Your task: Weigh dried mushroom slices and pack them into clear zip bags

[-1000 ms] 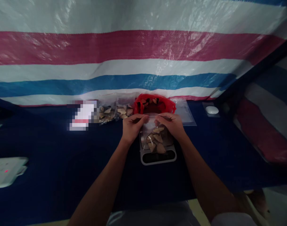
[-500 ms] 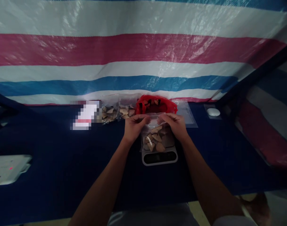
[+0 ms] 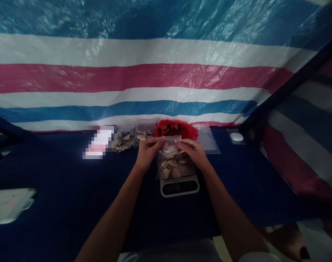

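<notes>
Between my hands is a clear zip bag (image 3: 170, 165) with several tan, chip-like pieces inside. My left hand (image 3: 148, 151) pinches its top edge on the left side. On the right, my right hand (image 3: 193, 150) pinches the same edge, thumb and fingers together. Under the bag is a white kitchen scale (image 3: 180, 188) with a dark display; whether the bag's bottom rests on it, I cannot tell. Just beyond my hands stands an open red plastic bag (image 3: 191, 130) holding more dark-edged pieces.
Two filled clear bags, one a bag of pieces (image 3: 124, 140), lie left of the red bag. Flat clear bags (image 3: 211, 140) lie to its right. A white oval object (image 3: 236, 137), a blurred-out bright phone-like item (image 3: 100, 142) and a white power strip (image 3: 11, 205) are on the dark blue table (image 3: 73, 218).
The view has tilted up, so the table things appear lower and slightly left. Both hands still hold the zip bag's top edge over the scale.
</notes>
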